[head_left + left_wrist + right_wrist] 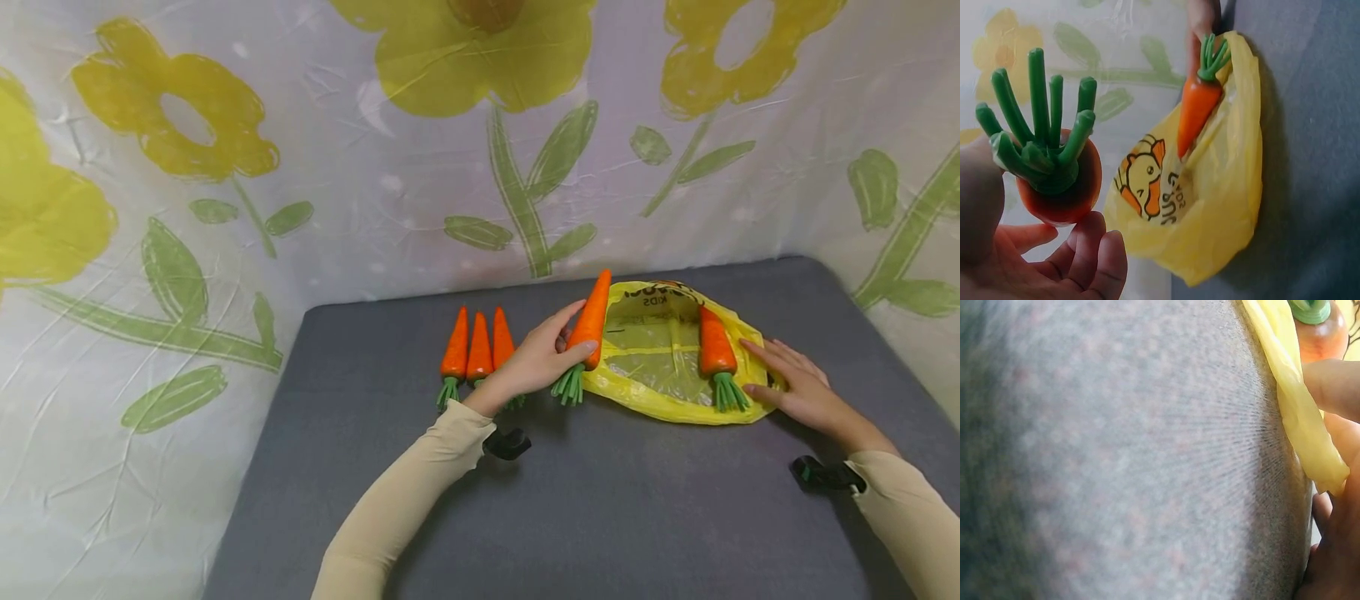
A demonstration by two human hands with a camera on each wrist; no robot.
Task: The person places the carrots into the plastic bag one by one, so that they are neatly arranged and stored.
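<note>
While three carrots (pixel 477 346) lie in a row at left on the counter (pixel 600 517), the left hand (pixel 536 360) holds a fourth carrot (pixel 590 321) in its grip at the yellow bag (pixel 660 392)'s edge; it could snag the bag. The right hand (pixel 795 385) lies flat, apparently pinning the bag, where a fifth carrot (pixel 716 346) lies; it could roll if the bag shifts.

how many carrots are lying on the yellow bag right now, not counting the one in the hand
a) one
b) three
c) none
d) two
a: a single carrot on the bag lies on the yellow bag, near the right hand resting on the bag's edge. The left hand grips the held carrot at the bag's left edge, and the three carrots in a row lie on the grey surface, off the bag.
</note>
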